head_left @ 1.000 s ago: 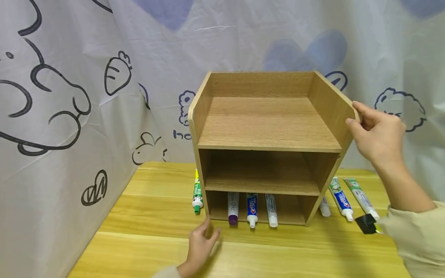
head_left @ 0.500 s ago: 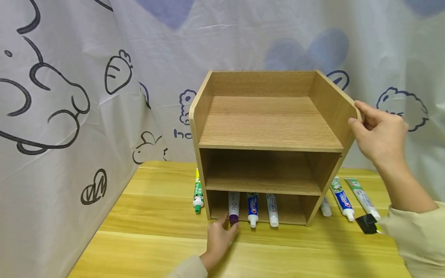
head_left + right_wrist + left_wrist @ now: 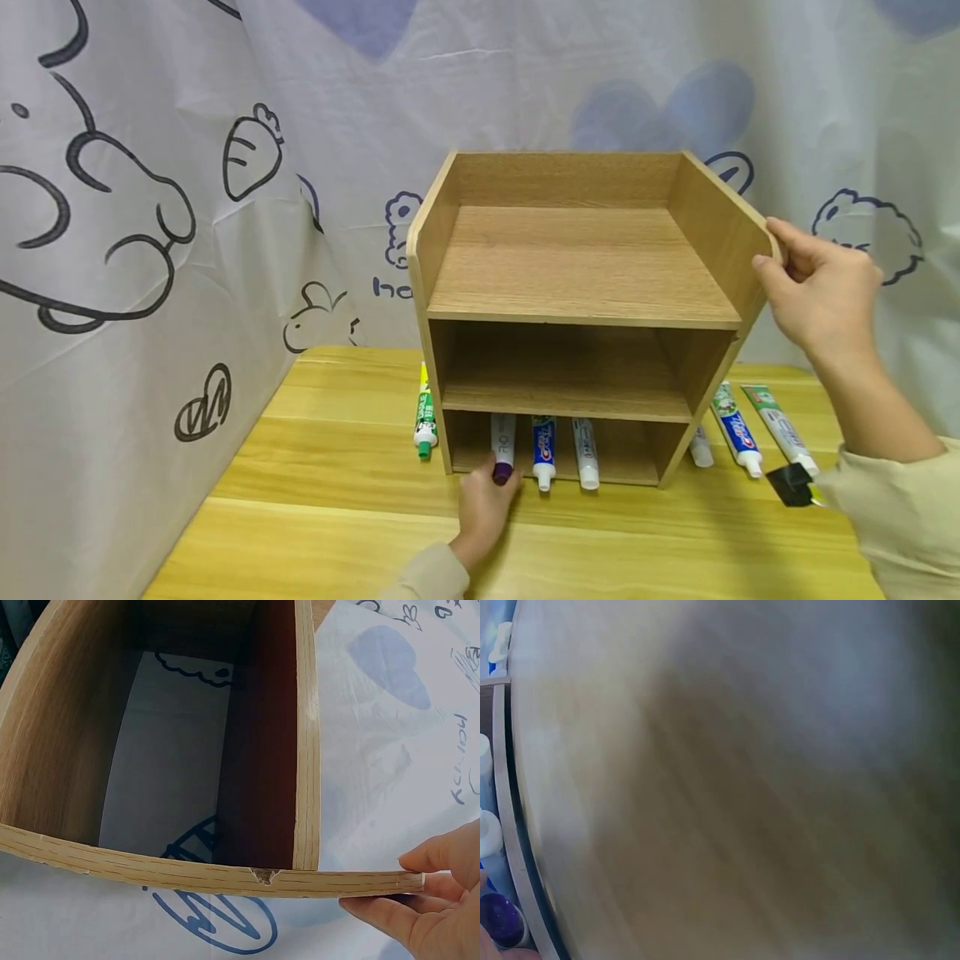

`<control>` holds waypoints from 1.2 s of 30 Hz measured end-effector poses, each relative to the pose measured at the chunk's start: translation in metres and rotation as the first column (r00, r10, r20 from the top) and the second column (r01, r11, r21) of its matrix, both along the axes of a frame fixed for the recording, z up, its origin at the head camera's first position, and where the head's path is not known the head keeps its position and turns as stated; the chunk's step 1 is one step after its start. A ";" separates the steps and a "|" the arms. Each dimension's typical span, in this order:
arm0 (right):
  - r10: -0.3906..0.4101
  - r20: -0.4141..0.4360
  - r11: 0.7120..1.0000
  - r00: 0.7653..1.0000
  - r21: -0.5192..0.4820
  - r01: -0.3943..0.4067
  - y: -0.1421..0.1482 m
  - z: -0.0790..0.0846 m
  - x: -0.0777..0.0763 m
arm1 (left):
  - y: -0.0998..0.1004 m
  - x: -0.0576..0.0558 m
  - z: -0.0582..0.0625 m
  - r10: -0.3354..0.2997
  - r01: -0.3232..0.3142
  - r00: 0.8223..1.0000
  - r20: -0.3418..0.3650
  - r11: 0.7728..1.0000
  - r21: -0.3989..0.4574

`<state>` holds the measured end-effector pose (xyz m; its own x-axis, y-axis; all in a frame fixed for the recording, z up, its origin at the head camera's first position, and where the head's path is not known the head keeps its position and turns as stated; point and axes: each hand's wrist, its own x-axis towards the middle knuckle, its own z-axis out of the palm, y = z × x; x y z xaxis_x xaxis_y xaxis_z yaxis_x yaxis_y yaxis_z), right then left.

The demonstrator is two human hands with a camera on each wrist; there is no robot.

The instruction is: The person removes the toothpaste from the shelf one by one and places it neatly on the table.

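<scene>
A wooden shelf unit (image 3: 585,267) stands on the table, three toothpaste tubes lying in its bottom compartment with their caps over the front edge. My left hand (image 3: 483,504) pinches the purple-capped toothpaste tube (image 3: 503,442) at its cap; in the left wrist view, fingers flank the purple cap (image 3: 501,921). Beside it lie a blue-and-white tube (image 3: 543,450) and a white tube (image 3: 586,454). My right hand (image 3: 825,292) grips the upper front corner of the unit's right side panel, thumb inside and fingers outside, as the right wrist view also shows at the panel edge (image 3: 360,883).
A green-and-yellow tube (image 3: 425,417) lies left of the unit. To its right are a partly hidden white tube (image 3: 701,447), a blue-and-green tube (image 3: 737,429) and a green-and-white tube (image 3: 780,425). A printed curtain (image 3: 337,125) hangs behind the table (image 3: 315,517).
My left hand has moved right, from the unit's lower left corner to the purple-capped toothpaste tube, and its fingers have closed on the cap. The right hand keeps its grip on the panel.
</scene>
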<state>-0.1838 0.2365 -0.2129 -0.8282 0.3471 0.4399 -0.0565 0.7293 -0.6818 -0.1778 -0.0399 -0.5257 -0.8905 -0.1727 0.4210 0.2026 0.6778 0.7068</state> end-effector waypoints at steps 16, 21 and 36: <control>0.007 -0.012 1.000 1.000 -0.004 -0.007 -0.002 0.002 -0.002 | 0.003 -0.006 0.003 0.027 -0.021 0.999 0.030 0.981 -0.191; 0.002 -0.008 1.000 1.000 -0.010 -0.002 -0.002 0.003 -0.003 | 0.003 -0.007 0.004 0.020 -0.013 0.999 0.039 0.987 -0.162; 0.006 0.002 1.000 1.000 -0.010 -0.006 0.000 0.003 -0.007 | -0.004 -0.007 0.012 -0.002 0.001 1.000 -0.024 1.000 -0.011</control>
<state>-0.1912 0.2367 -0.2104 -0.8314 0.3461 0.4347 -0.0597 0.7221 -0.6892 -0.1844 -0.0442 -0.5139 -0.8805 -0.1666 0.4437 0.2203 0.6851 0.6943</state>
